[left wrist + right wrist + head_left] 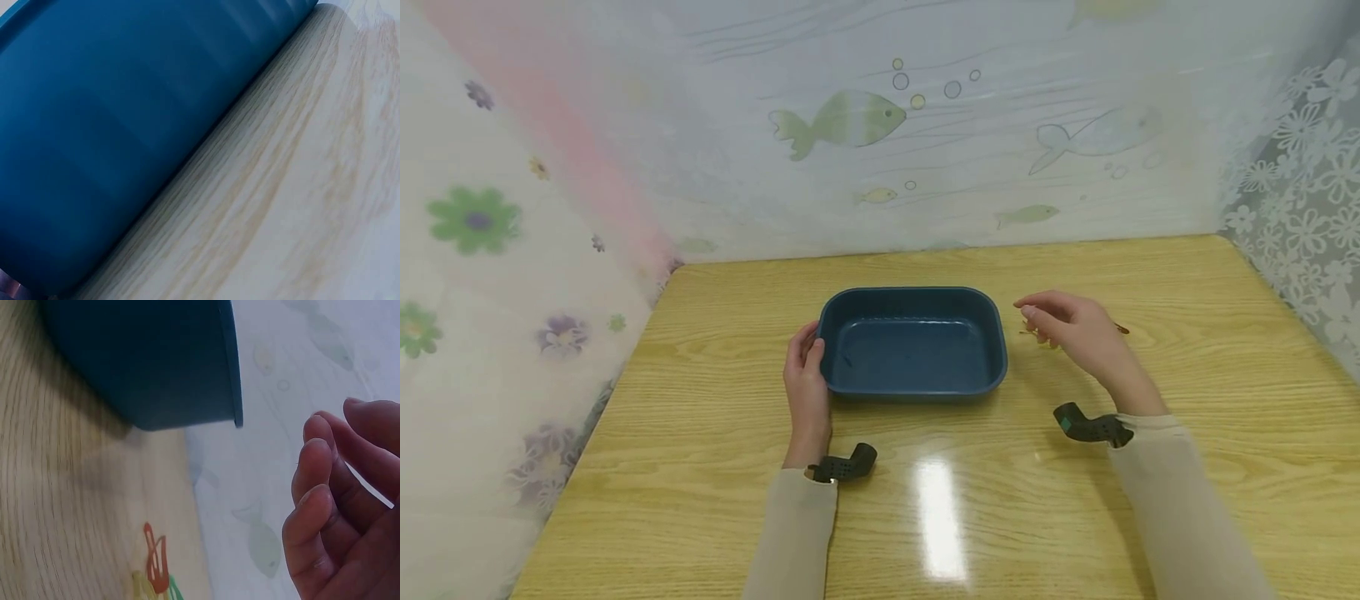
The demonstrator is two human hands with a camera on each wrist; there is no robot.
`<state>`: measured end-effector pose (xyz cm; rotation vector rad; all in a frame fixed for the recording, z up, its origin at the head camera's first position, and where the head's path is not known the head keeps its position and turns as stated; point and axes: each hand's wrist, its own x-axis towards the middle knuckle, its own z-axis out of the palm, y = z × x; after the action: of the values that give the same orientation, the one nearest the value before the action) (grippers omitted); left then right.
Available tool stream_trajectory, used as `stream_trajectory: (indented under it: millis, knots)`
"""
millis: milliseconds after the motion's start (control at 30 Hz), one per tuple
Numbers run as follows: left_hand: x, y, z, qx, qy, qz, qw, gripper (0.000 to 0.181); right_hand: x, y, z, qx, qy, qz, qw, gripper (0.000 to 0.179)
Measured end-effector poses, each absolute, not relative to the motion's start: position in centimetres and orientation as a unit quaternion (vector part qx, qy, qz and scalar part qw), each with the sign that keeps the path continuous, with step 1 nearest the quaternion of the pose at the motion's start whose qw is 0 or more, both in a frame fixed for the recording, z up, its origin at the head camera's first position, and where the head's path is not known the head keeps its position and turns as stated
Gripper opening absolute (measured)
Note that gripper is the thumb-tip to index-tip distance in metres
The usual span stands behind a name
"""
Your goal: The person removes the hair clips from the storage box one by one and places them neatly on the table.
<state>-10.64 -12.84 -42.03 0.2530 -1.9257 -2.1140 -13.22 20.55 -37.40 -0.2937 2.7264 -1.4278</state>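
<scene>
A dark blue rectangular basin (pixel 917 358) with rounded corners sits on the table. My left hand (pixel 807 383) grips its left side, the thumb over the rim and the fingers along the outer wall. Just right of the basin, my right hand (pixel 1082 333) hovers with loosely bent fingers and nothing visible between them. Below that hand lie small fork-shaped pieces, partly hidden by it in the head view. One is a reddish-brown pronged piece (pixel 157 565), beside a yellow piece (pixel 144 586) and a green piece (pixel 174 589).
The wood-grain table (pixel 715 333) reaches back to a pale curtain (pixel 730 167) printed with fish. A flower-printed sheet (pixel 490 308) hangs along the left, and white lace (pixel 1315 175) on the right. A bright light reflection lies in front of the basin.
</scene>
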Motion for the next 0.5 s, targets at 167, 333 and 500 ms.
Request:
stream_trajectory:
  millis: [167, 333, 500]
  knots:
    - [-10.6, -12.9, -42.0, 0.091, -0.664, -0.730, 0.135, 0.033, -13.1, 19.5, -37.2, -0.109, 0.878, -0.465, 0.033, 0.031]
    - [-10.6, -12.9, -42.1, 0.085, -0.660, -0.734, 0.136, 0.033, -12.4, 18.0, -35.9, -0.141, 0.881, -0.450, 0.040, 0.032]
    - [-10.7, -13.0, -42.2, 0.079, -0.657, -0.737, 0.139, 0.033, -12.7, 17.3, -36.5, -0.170, 0.883, -0.435, 0.050, 0.037]
